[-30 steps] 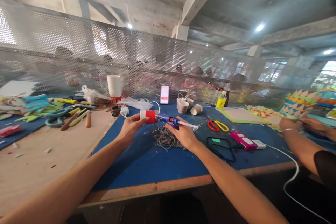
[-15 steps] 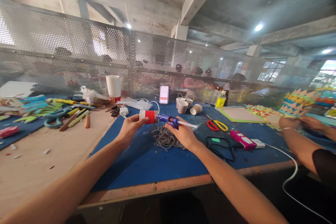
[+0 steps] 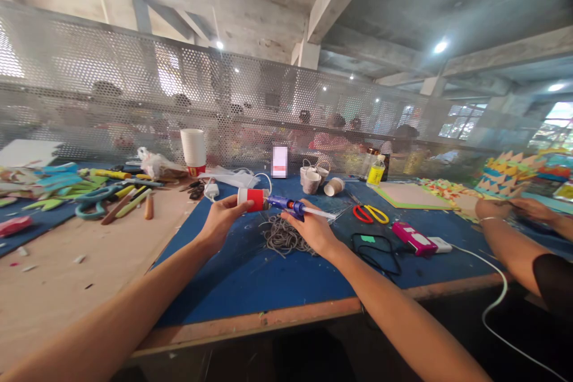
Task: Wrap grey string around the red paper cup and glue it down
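My left hand (image 3: 222,219) is closed on a red and white paper cup (image 3: 256,200), which lies on its side in the air above the table. A blue hot glue gun (image 3: 286,205) sits in my right hand (image 3: 316,228), its nozzle at the cup's right end; whether it touches the cup I cannot tell. A clear glue stick (image 3: 323,213) sticks out of the gun's back. Beneath both hands lies a tangled heap of grey cord (image 3: 286,236) on the blue mat (image 3: 233,286).
Behind are cord-wrapped cups (image 3: 310,181), a stack of paper cups (image 3: 193,148) and a phone (image 3: 280,162). Scissors (image 3: 370,214), a magenta box (image 3: 414,238) and a black cable (image 3: 376,253) lie at right. Another person's arms (image 3: 505,239) are at far right; tools (image 3: 128,203) lie left.
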Tool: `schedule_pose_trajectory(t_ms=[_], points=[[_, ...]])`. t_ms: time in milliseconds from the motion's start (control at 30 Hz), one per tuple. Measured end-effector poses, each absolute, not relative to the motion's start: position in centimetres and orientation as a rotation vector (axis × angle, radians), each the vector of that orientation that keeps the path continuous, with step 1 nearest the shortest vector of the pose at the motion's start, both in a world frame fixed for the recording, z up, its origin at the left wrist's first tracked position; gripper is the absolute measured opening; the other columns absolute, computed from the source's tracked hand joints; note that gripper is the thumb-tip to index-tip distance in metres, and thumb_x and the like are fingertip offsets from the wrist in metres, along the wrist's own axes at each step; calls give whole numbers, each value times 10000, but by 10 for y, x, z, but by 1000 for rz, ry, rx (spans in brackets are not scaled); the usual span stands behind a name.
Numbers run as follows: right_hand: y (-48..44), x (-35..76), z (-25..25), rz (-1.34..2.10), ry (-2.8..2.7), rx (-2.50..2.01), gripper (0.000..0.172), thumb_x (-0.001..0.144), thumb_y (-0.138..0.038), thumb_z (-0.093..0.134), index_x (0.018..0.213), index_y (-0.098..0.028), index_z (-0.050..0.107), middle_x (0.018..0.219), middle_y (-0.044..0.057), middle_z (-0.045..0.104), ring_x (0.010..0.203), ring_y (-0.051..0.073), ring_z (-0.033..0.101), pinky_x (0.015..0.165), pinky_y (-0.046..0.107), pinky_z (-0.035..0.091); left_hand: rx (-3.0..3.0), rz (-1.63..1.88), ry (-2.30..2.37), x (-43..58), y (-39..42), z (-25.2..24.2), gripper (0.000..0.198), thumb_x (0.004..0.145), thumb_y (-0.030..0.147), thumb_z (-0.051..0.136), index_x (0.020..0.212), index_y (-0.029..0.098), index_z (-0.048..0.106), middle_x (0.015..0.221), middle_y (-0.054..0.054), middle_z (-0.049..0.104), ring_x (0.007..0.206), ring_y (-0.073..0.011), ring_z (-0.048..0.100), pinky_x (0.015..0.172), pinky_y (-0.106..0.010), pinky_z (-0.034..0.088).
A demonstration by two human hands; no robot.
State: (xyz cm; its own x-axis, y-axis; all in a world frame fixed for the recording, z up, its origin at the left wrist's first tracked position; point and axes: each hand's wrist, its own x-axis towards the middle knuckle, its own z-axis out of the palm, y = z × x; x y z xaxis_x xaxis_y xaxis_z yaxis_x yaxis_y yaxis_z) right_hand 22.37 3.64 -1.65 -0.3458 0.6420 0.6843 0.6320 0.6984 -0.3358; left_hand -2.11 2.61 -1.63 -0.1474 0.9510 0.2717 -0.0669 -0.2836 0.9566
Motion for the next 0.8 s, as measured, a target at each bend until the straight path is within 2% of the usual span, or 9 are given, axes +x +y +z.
schedule_pose_trajectory(t_ms=[800], points=[[39, 224, -20, -59, -2082, -973, 296, 958, -501, 599, 896, -213, 628, 865, 30, 648, 781, 199, 632, 726, 286, 474, 1278, 1572, 1111, -22, 27, -16, 346, 661, 428, 839, 896, 176, 807, 793, -50, 767, 702, -195, 627, 709, -312, 447]])
